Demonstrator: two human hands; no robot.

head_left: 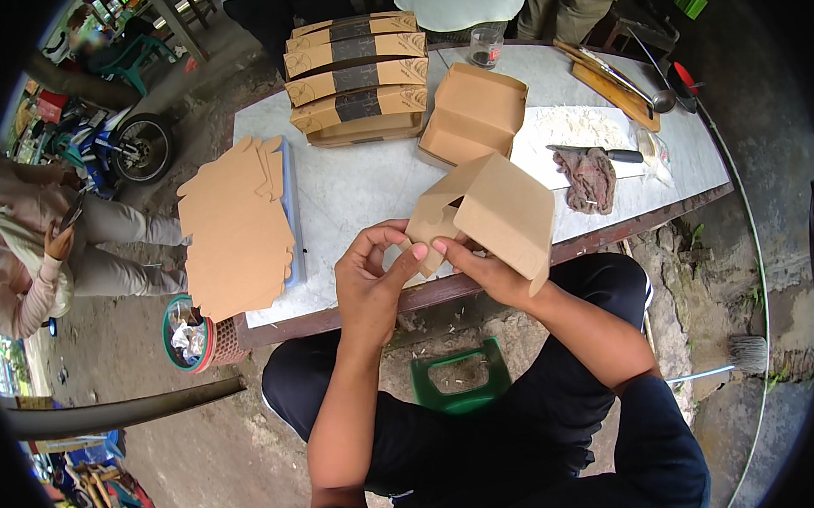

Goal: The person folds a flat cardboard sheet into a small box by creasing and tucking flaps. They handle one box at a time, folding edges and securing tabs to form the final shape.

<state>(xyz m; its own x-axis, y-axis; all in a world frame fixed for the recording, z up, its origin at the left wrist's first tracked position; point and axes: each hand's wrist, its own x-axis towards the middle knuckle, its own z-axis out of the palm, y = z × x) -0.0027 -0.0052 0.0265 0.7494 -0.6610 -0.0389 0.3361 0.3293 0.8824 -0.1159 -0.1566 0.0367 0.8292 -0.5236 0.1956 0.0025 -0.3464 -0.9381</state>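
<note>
Both my hands are closed on a partly folded brown cardboard box (507, 204), held over the front edge of the marble-topped table (350, 188). My left hand (371, 269) pinches its left corner between thumb and fingers. My right hand (482, 267) grips the same side close by, with the two thumbs almost touching; some of its fingers are hidden under the cardboard. The lid flap stands up at an angle. Just beyond sits an open folded box (475, 106), and behind that to the left a stack of closed boxes (358, 79) with dark bands.
Flat cardboard blanks (238, 230) lie at the table's left. On the right are a black-handled knife (622, 155), a crumpled cloth (587, 181), white shreds (574, 127) on a sheet, a ladle (663, 101) and a glass (485, 47). A green stool (462, 379) stands below; people stand left and beyond.
</note>
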